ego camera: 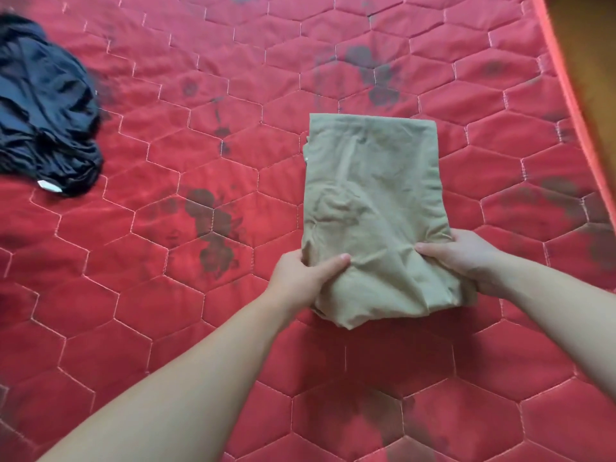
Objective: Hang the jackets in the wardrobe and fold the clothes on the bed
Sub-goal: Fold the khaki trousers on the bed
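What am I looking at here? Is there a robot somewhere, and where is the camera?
No robot: a person is working with two bare hands. The one picture comes from a camera worn on the head, looking forward and down. The surface is a bed with a red quilted cover. The left hand and the right hand each grip the near end of a folded tan garment, thumbs on top, one hand on each side. A crumpled dark garment lies apart at the far left, not yet folded.

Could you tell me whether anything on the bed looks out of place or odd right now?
Yes: the dark garment lies crumpled in a heap at the left edge, unfolded, unlike the tan folded garment. The red quilted mattress also bears dark blotchy stains.
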A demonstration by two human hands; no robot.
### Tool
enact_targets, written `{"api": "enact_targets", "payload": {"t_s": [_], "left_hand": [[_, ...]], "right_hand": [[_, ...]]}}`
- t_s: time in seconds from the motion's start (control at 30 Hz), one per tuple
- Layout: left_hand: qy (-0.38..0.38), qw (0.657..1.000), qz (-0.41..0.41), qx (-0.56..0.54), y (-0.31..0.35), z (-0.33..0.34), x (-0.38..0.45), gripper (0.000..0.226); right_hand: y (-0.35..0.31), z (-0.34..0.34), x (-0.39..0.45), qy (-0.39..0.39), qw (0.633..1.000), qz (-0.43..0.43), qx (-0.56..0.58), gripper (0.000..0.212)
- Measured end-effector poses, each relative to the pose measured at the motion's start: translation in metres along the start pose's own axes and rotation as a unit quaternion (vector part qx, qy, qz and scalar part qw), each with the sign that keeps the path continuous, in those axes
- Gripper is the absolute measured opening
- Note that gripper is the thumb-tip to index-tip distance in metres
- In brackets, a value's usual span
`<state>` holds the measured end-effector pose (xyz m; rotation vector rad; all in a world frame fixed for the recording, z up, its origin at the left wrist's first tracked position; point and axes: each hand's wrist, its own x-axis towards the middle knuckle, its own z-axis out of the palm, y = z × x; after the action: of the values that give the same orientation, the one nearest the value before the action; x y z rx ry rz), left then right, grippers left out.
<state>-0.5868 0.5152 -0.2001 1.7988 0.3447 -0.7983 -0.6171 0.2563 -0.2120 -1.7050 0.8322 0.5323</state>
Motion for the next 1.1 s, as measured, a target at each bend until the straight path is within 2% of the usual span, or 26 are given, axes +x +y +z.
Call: {"api": "enact_targets", "payload": {"t_s": [0.07,0.13,0.23,0.3,0.37,0.4,0.47,0.57,0.67,0.77,0.83,0.9,1.0,1.03,1.1], "left_hand": [[0.041,0.995,0.010,0.092,-0.009,-0.005,0.006,0.035],[0.066,0.981,-0.004,0.182,-0.017,-0.007,0.008,0.041],[0.111,0.963,-0.012,0.247,-0.018,-0.004,0.007,0.058],[0.133,0.963,0.004,0.236,-0.015,0.000,0.008,0.069],[0.129,0.976,0.007,0.174,-0.011,0.006,0.008,0.079],[0.124,0.982,-0.003,0.144,-0.008,0.010,0.008,0.080],[0.104,0.989,-0.034,0.102,-0.002,0.015,0.009,0.078],[0.034,0.995,-0.092,0.006,0.000,0.013,0.009,0.061],[-0.039,0.986,-0.160,-0.026,-0.004,0.000,0.008,0.049],[-0.157,0.955,-0.248,-0.025,-0.011,-0.019,0.002,0.053],[-0.224,0.943,-0.246,-0.024,-0.012,-0.031,0.002,0.058],[-0.209,0.956,-0.195,-0.063,-0.008,-0.040,0.009,0.069],[-0.122,0.979,-0.126,-0.101,0.012,-0.040,0.030,0.080],[-0.108,0.983,-0.115,-0.096,0.020,-0.038,0.036,0.077],[-0.105,0.985,-0.113,-0.075,0.030,-0.031,0.047,0.061]], "right_hand": [[0.002,-0.001,0.000,0.014,0.999,-0.021,-0.045,0.010],[0.003,0.001,-0.002,0.042,0.989,-0.043,-0.135,0.012],[0.002,0.006,-0.007,0.135,0.947,-0.103,-0.271,0.023],[0.002,0.008,-0.008,0.197,0.923,-0.123,-0.307,0.043],[0.001,0.011,-0.008,0.211,0.934,-0.094,-0.274,0.072],[0.000,0.012,-0.008,0.203,0.945,-0.077,-0.243,0.080],[-0.001,0.014,-0.008,0.179,0.963,-0.052,-0.192,0.075],[-0.002,0.010,-0.009,0.134,0.977,-0.031,-0.162,0.054],[0.003,0.003,-0.014,0.000,0.999,0.028,-0.032,0.030],[0.014,-0.003,-0.023,-0.158,0.978,0.136,0.013,0.042],[0.019,-0.003,-0.025,-0.220,0.961,0.165,0.020,0.053],[0.014,0.000,-0.021,-0.194,0.968,0.142,0.067,0.058],[-0.002,0.008,-0.003,-0.095,0.984,0.067,0.136,0.071],[-0.008,0.011,0.001,-0.073,0.984,0.051,0.153,0.069],[-0.015,0.015,0.011,-0.043,0.986,0.032,0.155,0.050]]}}
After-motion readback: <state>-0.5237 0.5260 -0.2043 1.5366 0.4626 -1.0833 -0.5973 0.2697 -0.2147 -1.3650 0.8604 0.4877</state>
